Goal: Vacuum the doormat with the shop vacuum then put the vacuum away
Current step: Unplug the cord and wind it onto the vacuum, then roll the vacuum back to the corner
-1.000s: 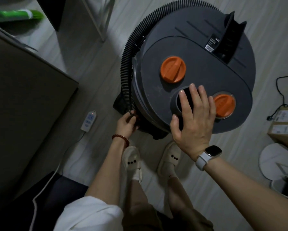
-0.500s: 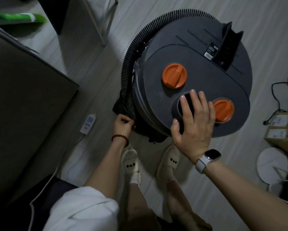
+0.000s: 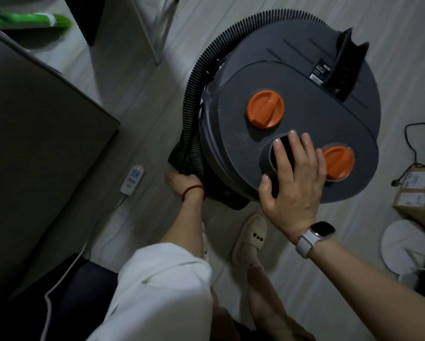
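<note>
Power strip (image 3: 132,178): lying on the pale floor (image 3: 137,99), just left of the left hand.
Green broom (image 3: 31,20): far up-left of both hands.
Cardboard boxes (image 3: 418,190): stacked, right of the right hand.
White round base (image 3: 401,244): below the boxes.

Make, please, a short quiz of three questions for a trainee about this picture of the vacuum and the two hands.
1. True or false: the right hand lies flat on top of the shop vacuum.
2. How many orange knobs show on the lid? A) one B) two C) three
3. Fill in: the left hand reaches low beside the vacuum, near the black ribbed ____.

Key: 1 true; 2 B, one knob above the fingers, one beside them; 3 hose.
</note>
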A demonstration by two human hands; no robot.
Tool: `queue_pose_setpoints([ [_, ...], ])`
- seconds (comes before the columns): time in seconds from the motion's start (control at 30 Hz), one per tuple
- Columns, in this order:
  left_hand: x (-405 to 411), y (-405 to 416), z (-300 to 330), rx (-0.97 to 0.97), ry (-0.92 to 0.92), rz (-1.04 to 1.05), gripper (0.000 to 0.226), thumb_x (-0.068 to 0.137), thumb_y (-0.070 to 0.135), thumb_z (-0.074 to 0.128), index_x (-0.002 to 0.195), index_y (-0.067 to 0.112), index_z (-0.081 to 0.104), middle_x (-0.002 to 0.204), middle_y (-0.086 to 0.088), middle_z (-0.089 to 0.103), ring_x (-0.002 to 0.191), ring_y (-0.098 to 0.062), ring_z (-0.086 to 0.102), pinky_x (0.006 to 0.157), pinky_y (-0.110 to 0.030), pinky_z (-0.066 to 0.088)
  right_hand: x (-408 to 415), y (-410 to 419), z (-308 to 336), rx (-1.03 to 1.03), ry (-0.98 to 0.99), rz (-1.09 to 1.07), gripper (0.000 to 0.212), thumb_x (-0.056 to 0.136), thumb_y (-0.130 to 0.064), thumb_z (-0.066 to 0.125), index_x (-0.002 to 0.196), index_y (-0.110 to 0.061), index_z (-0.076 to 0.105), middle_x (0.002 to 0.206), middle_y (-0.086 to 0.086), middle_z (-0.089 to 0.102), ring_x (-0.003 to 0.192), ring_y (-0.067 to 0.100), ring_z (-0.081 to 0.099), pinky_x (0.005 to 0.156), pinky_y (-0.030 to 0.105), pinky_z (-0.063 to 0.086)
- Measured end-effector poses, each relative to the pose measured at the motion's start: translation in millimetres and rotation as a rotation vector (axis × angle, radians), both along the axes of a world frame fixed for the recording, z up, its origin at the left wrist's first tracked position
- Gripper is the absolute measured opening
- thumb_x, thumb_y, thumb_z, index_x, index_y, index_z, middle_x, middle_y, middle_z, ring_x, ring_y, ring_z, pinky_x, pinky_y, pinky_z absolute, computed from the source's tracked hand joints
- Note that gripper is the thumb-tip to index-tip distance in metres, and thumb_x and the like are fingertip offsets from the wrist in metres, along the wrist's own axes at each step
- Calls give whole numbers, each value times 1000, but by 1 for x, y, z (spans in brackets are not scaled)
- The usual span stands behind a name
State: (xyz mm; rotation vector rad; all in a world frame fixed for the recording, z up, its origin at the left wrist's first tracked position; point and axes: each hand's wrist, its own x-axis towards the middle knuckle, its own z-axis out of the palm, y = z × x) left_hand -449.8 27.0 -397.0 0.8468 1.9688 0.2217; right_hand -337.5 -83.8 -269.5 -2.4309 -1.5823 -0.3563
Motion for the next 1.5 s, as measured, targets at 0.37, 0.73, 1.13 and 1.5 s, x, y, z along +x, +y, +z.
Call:
queue_pose_setpoints([
  [0.37,-41,4,-5,-140,-281,-268,42,92,7,51,132,-2,41,123,-17,56,108,-23,56,82,-18,39,-2,-1,-3,8,7,2,57,80,-24,49,134,-11,35,141,13,30,133,32,28,113,43,15],
  [0.73,-4,15,140,224,-320,-315,40,93,11,49,132,3,42,133,-15,47,105,-11,48,90,-16,39,18,-6,66,-58,445,102,49,86,-17,42,134,-10,37,138,17,45,132,24,33,111,44,23],
  [1.13,107,-16,191,587,236,-1217,69,80,60,37,142,32,29,154,-11,20,139,-36,10,103,-70,6,210,71,94,-723,115,486,75,88,-63,6,140,-20,39,144,13,42,136,31,33,109,55,17],
  [1.5,160,0,178,682,369,-1267,67,75,66,37,135,37,31,150,-3,20,133,-35,11,99,-70,9,283,94,77,-534,124,753,73,76,-69,32,101,-8,62,94,14,62,84,32,62,83,39,51],
])
